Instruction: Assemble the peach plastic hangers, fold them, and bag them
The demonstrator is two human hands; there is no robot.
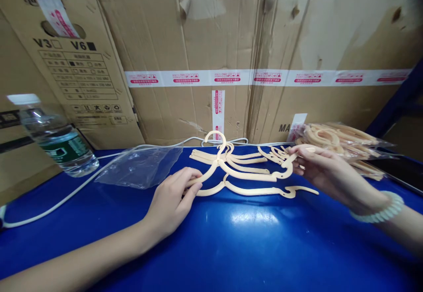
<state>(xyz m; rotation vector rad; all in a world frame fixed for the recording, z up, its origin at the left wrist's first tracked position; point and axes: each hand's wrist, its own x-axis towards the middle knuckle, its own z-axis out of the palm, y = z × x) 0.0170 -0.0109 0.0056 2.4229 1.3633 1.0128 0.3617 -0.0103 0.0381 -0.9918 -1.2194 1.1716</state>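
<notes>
My left hand (176, 195) pinches the left arm of a cream plastic clothes hanger (247, 175), its hook upward. At the hanger's right end, my right hand (325, 166) pinches a curved cream end piece (288, 169); this piece touches the arm's tip, and I cannot tell whether it is locked in. Just in front, a second hanger (254, 191) lies with a similar end piece on its right; my left fingers hide its left end. Behind the held hanger are more hanger parts (253, 168) and several small curved pieces (272, 154).
Plastic bags of cream hanger parts (333, 138) lie at the right, near a dark flat object (396, 173). A clear plastic bag (140, 168), a water bottle (62, 140) and a white cable (46, 212) are on the left. Cardboard boxes (185, 107) wall off the blue table's (251, 252) back.
</notes>
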